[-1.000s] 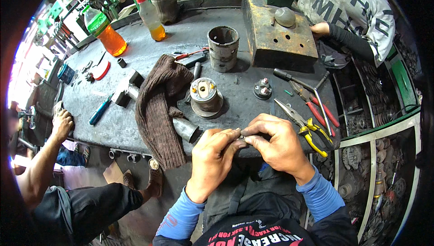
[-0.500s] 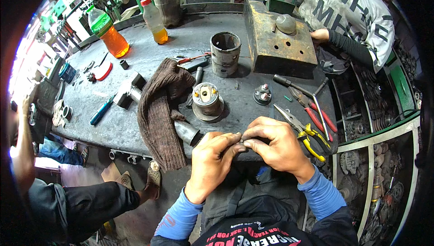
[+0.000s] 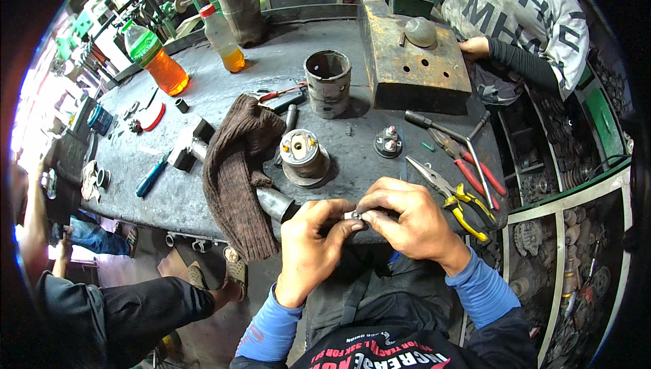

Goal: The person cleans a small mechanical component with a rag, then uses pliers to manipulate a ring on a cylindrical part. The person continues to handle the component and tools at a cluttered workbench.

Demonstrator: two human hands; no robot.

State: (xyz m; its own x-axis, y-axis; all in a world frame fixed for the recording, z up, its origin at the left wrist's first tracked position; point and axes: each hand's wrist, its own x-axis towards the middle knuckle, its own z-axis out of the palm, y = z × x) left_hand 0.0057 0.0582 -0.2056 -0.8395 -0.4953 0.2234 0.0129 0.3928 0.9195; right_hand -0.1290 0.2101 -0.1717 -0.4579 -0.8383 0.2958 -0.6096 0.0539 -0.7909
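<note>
Fingertips of both hands meet over the bench's front edge around a small metal piece (image 3: 355, 215), perhaps a nut or ring; its exact kind is too small to tell. My left hand (image 3: 305, 247) pinches it from one side and my right hand (image 3: 412, 223) from the other. Just beyond stands a round metal part (image 3: 304, 166) with two yellowish studs on top. To its right sits a dark round cap with two terminals (image 3: 388, 142), and a small spring (image 3: 349, 129) lies between them. A brown knit cloth (image 3: 237, 179) drapes over a metal tube (image 3: 274, 203) beside my left hand.
Pliers with yellow handles (image 3: 456, 206), red-handled pliers (image 3: 468, 166) and a T-shaped wrench (image 3: 480, 159) lie at right. Behind stand an open metal cylinder (image 3: 328, 98), a rusty metal block (image 3: 420, 64) and two bottles (image 3: 163, 64). A hammer (image 3: 190, 145) lies left. Other people are at both sides.
My fingers have shifted slightly and parted a little, so the small metal piece shows between them. The view has moved slightly; the things on the bench stay in place.
</note>
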